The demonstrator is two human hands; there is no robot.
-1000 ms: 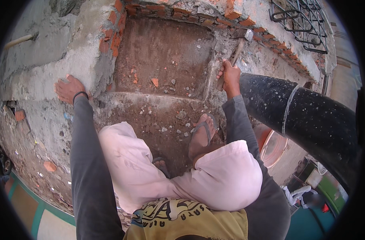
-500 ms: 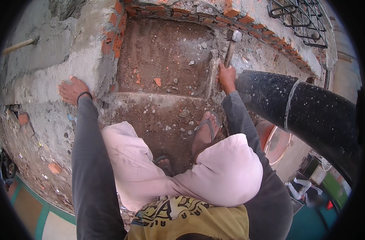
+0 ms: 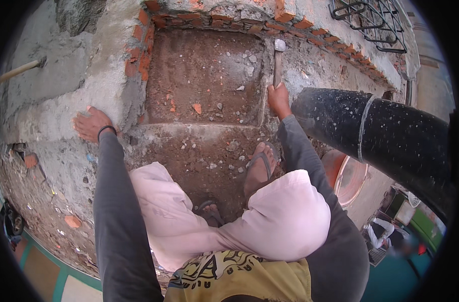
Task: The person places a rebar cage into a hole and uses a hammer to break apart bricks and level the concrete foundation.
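Note:
My right hand [image 3: 279,100] grips the wooden handle of a hammer [image 3: 278,63], whose pale metal head points away from me. The hammer lies over the right rim of a shallow rectangular pit [image 3: 199,75] with a dirt floor; whether its head touches the rim I cannot tell. Flat on the grey plastered ledge [image 3: 48,113] at the left rests my left hand [image 3: 92,124], fingers spread, a dark band at its wrist. Bits of broken brick [image 3: 196,108] and grey rubble are scattered in the pit.
A thick black pipe [image 3: 335,116] reaches in from the right beside my right forearm. Below it stands a reddish tub [image 3: 351,178]. Exposed brickwork [image 3: 229,22] borders the pit's far side. Bent steel bars [image 3: 372,22] lie at the far right. Someone sits at lower right [image 3: 383,231].
The hammer has swung a little to the left and now stands more upright in view, its head over the pit's edge. My left hand stays on the ledge.

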